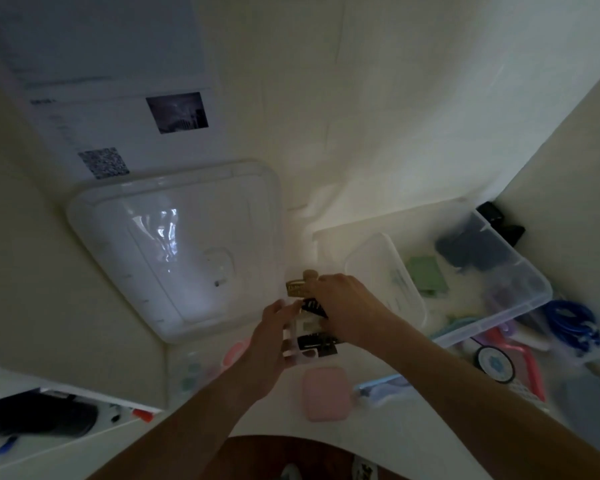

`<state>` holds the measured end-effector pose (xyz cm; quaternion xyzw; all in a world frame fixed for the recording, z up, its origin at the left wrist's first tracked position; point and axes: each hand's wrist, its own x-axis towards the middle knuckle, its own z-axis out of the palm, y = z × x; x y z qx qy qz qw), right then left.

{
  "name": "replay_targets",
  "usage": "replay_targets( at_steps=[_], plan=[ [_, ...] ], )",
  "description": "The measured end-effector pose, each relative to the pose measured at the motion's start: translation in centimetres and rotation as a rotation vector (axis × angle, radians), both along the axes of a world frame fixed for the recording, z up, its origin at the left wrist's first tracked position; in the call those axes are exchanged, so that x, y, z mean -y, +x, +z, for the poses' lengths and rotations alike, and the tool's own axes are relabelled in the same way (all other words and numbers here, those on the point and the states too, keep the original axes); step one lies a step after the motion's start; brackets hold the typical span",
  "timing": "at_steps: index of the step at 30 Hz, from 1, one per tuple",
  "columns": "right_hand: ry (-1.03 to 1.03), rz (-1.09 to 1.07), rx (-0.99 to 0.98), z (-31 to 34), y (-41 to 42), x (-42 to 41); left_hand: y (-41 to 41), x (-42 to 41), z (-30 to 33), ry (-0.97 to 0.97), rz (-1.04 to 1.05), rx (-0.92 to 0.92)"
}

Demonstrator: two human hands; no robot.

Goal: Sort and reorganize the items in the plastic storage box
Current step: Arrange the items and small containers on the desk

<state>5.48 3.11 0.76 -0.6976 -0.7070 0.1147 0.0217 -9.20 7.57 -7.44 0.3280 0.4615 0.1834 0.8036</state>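
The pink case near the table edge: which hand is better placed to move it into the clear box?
Probably the right. The pink case lies just below both hands, but the clear box is on the right hand side. The left hand grips a stack of small packets; the right hand also holds items.

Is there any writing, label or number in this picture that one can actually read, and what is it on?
Nothing reads clearly.
White sheet on the wall: dark heading and faint lines of print, too blurred.
Speckled square on that sheet: a code-like pattern, no legible characters.
Gold item at the right hand: pale markings, too small.
Black-and-white packets by the left hand: light marks, blurred.
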Motion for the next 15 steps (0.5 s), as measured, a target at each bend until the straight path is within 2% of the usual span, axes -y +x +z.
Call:
replay_targets(
  at_steps=[4, 12, 15],
  plan=[
    [-0.033, -0.101, -0.15, 0.3, 2.0, 0.5, -0.5, -0.3, -0.2, 0.012, -0.029, 0.005],
    [-0.003, -0.052, -0.116, -1.1, 1.7, 1.7, 0.1, -0.7, 0.0, 0.063, -0.009, -0.01],
    [-0.042, -0.178, -0.194, -0.9, 2.5, 1.8, -0.1, -1.0, -0.2, 0.034, -0.002, -0.012]
  ],
)
